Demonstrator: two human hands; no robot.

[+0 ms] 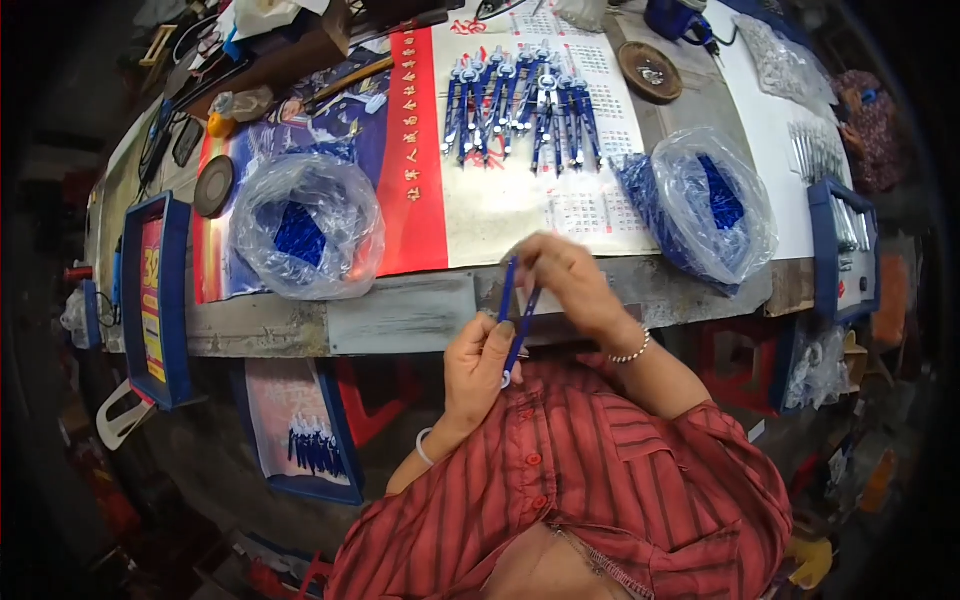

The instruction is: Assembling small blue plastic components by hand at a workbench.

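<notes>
My left hand (pixel 474 368) is closed around slim blue pen parts (pixel 518 345) just in front of the table edge. Two of them stick up from its grip, spread apart at the top; a small pale ring shows at the lower end. My right hand (pixel 580 292) is bent over their upper ends, fingers drawn together and partly blurred. What its fingertips hold is hidden. Beyond my hands, several blue pens (pixel 548 110) with silvery clips lie in rows on a printed calendar sheet (pixel 500 225). Clear plastic bags of blue pieces stand left (pixel 345 235) and right (pixel 745 245).
Blue-rimmed trays hang or stand at the left (pixel 178 350) and right (pixel 826 250) table ends. Another tray (pixel 350 492) with pens sits below the table. A round brown dish (pixel 668 88) and a blue mug (pixel 678 20) are at the back. Red stools (pixel 375 400) stand underneath.
</notes>
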